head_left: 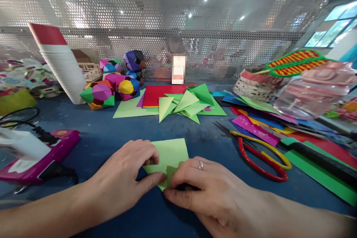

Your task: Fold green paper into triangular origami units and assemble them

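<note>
A light green sheet of paper (pixel 173 150) lies on the blue table between my hands, its near edge partly hidden by my fingers. My left hand (pixel 136 167) grips its left side, with the fingers curled over the top and the thumb on the near part. At the lower right corner, my right hand (pixel 203 184), with a ring on one finger, pinches the paper between thumb and fingers. Just beyond lies a pile of folded green paper pieces (pixel 185 102), partly on a red sheet (pixel 156 95).
Scissors (pixel 260 152) and a cutter knife (pixel 320 160) lie at right, near coloured paper sheets and a pink bottle (pixel 309 93). Leftward are a magenta power strip (pixel 55 156), stacked paper cups (pixel 60 63) and coloured paper balls (pixel 100 95). A perforated metal panel (pixel 139 15) stands behind.
</note>
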`<state>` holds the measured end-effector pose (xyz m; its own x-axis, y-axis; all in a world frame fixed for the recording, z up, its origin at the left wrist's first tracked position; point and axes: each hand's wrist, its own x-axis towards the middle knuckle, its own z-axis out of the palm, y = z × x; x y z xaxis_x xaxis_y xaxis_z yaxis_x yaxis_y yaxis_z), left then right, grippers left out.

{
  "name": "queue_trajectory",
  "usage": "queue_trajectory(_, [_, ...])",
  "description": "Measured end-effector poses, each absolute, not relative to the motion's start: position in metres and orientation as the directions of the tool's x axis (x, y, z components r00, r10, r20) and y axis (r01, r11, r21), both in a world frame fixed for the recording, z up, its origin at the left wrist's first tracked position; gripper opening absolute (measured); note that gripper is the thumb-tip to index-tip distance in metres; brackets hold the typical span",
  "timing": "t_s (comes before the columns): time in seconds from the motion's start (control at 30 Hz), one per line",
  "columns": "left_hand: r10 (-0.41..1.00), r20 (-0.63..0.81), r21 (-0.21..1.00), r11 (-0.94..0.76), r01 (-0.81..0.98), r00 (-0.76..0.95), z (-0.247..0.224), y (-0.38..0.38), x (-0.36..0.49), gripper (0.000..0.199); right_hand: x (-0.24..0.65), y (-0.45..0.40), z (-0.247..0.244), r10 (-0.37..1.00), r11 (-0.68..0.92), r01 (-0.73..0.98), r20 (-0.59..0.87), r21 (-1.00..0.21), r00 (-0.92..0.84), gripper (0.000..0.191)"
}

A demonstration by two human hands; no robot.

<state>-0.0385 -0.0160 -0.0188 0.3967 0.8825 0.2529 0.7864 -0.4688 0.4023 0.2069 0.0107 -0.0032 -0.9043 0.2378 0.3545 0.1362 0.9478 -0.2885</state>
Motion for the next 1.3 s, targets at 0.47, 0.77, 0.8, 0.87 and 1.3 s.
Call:
queue_trajectory(0.47, [0.909, 0.187, 0.403, -0.416, 0.815, 0.371, -0.01, -0.013, -0.036, 0.014, 0.204, 0.01, -0.003, 0.251, 0.939, 0.138, 0.351, -0.316, -0.902, 0.027])
queue_trajectory(0.77, [0.899, 0.214, 0.339, -0.436, 0.834, 0.383, -0.012, -0.006, -0.043, 0.028, 0.207, 0.009, -0.005, 0.25, 0.939, 0.136, 0.356, -0.315, -0.901, 0.027])
queue_trajectory(0.8, [0.895, 0.221, 0.333, -0.442, 0.833, 0.387, -0.012, -0.006, -0.043, 0.029, 0.207, 0.009, -0.005, 0.251, 0.94, 0.138, 0.358, -0.313, -0.899, 0.028])
queue_trajectory(0.87, [0.89, 0.227, 0.325, -0.451, 0.831, 0.394, -0.012, -0.007, -0.042, 0.031, 0.207, 0.008, -0.004, 0.256, 0.939, 0.142, 0.362, -0.313, -0.896, 0.029])
queue_trajectory(1.3, [0.776, 0.393, 0.185, -0.593, 0.784, 0.494, -0.01, -0.01, -0.044, 0.02, 0.206, 0.01, -0.003, 0.231, 0.946, 0.113, 0.391, -0.303, -0.891, 0.028])
